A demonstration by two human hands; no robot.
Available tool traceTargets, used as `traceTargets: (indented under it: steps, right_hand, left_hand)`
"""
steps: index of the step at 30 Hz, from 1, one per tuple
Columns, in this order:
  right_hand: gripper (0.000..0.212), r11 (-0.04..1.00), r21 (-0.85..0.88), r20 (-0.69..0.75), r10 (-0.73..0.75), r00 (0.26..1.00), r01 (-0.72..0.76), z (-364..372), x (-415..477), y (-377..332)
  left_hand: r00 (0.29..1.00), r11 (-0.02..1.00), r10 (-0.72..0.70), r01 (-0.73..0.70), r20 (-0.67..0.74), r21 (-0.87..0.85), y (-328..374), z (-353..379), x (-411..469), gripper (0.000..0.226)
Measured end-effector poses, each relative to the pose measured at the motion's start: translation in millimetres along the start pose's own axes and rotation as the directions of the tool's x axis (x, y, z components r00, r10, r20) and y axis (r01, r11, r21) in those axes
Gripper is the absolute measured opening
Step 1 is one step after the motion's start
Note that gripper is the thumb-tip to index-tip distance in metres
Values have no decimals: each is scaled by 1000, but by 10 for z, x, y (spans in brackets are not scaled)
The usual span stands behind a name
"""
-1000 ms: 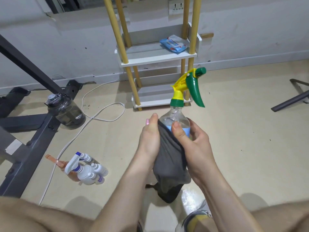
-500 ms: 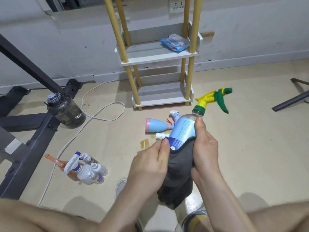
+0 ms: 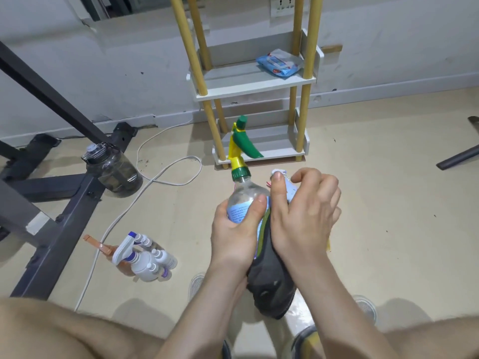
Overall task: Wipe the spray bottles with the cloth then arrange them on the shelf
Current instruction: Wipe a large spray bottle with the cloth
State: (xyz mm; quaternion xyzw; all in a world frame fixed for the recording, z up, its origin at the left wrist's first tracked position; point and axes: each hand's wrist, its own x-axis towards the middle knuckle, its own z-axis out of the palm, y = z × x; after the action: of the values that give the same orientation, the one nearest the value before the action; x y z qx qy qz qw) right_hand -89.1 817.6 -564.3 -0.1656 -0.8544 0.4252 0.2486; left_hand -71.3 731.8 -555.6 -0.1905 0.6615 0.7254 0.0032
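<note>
We hold the spray bottle [image 3: 243, 195] upright above the floor [image 3: 388, 203], short of the shelf [image 3: 254, 86]. Our left hand [image 3: 233, 234] grips its body, steadying it. Our right hand [image 3: 303, 218] cups the cloth [image 3: 272, 288] against its side for wiping.

Spray bottle [image 3: 245, 193] clear, label [image 3: 237, 213] blue (trigger [image 3: 246, 146] yellow-green); cloth [image 3: 272, 288] dark grey.

The left hand [image 3: 233, 234] grips the spray bottle [image 3: 246, 193] nozzle-up; the right hand [image 3: 303, 216] holds the dark cloth [image 3: 269, 288] against its side.
</note>
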Motion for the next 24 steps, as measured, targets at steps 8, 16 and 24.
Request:
traceTargets:
  steps: [8,16,24]
  right_hand:
    - [50,941,143,214,-333,918,307,4,-571,35]
    - [45,953,295,464,-85,882,-64,-98,-150,-134]
    - [45,513,476,639,357,682,-714,-232,29,-219]
  left_hand:
    - [999,994,46,-44,21,-95,16,-115,109,56]
    - [976,940,204,-216,73,265,-54,-194,3,34]
    - [950,840,265,-311,163,444,62,-195,37,75]
